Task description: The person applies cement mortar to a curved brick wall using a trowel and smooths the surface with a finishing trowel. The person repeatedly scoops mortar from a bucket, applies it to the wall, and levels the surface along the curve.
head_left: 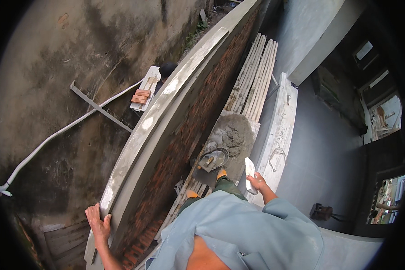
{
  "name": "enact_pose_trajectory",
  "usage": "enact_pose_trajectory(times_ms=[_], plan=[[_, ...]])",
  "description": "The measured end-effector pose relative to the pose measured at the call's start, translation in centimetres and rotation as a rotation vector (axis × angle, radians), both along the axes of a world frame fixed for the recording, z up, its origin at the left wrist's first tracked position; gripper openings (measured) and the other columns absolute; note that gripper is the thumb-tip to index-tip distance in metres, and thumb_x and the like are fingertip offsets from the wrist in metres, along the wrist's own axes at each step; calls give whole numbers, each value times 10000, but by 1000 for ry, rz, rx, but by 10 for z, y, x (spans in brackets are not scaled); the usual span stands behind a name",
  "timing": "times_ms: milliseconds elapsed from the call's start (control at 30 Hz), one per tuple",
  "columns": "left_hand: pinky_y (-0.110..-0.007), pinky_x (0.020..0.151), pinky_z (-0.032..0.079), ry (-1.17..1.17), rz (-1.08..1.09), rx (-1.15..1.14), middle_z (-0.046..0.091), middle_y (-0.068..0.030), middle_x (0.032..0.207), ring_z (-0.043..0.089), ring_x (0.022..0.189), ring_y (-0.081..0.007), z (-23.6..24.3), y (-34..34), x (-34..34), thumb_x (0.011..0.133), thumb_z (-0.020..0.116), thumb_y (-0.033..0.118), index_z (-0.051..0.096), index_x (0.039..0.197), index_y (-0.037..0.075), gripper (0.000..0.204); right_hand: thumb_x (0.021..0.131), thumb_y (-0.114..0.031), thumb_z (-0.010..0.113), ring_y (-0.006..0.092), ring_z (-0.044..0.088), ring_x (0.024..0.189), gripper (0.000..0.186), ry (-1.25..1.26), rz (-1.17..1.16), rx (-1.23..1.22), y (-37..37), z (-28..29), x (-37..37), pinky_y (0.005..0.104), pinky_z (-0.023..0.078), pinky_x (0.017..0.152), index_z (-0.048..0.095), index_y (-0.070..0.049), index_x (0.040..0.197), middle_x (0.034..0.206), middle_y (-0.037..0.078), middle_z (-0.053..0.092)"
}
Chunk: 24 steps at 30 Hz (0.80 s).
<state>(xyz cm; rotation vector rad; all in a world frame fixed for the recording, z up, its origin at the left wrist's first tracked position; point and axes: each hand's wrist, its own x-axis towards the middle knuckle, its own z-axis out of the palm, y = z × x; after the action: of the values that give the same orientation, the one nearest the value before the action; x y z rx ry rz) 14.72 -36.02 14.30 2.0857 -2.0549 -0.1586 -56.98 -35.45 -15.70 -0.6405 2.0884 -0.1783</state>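
My left hand rests at the near end of a long, wet-looking concrete ledge, fingers stretched over its edge. My right hand is closed round a white, block-shaped piece, held upright beside my body; its exact kind cannot be made out. Grey mortar is spread on a board ahead of my feet. On it, close to my boots, is a round pan with a flat hand tool lying across it.
Bamboo poles stretch ahead along the brick wall. A white sill with a wire loop runs along the right. Left, below the ledge, are red bricks on a white board, a white pipe and a metal bracket.
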Motion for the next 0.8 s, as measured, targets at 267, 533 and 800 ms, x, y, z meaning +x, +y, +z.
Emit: enact_pose_trajectory(times_ms=[267, 533, 800], plan=[[-519, 994, 433, 53, -120, -70, 558, -241, 1110, 521, 1088, -437, 3, -86, -73, 741, 819, 40, 602, 1285, -68, 595, 819, -617, 778, 380, 593, 1395, 1031, -7, -31, -21, 2, 2, -13, 427, 466, 1152, 441, -30, 1597, 1517, 262, 594], [-513, 981, 458, 29, -218, -60, 594, -245, 1122, 534, 1104, -429, -4, -240, -194, 833, 824, 176, 629, 1218, -55, 489, 801, -634, 758, 384, 588, 1402, 1083, -36, -190, 53, 51, -27, -47, 430, 467, 1154, 398, -31, 1624, 1547, 273, 561], [-527, 1034, 478, -2, -254, -12, 632, -296, 1238, 570, 1196, -441, -10, -406, -337, 885, 823, 296, 680, 1192, -103, 524, 825, -582, 781, 388, 596, 1388, 1039, -43, -326, 60, 94, -46, -65, 426, 477, 1142, 404, -28, 1619, 1533, 283, 568]])
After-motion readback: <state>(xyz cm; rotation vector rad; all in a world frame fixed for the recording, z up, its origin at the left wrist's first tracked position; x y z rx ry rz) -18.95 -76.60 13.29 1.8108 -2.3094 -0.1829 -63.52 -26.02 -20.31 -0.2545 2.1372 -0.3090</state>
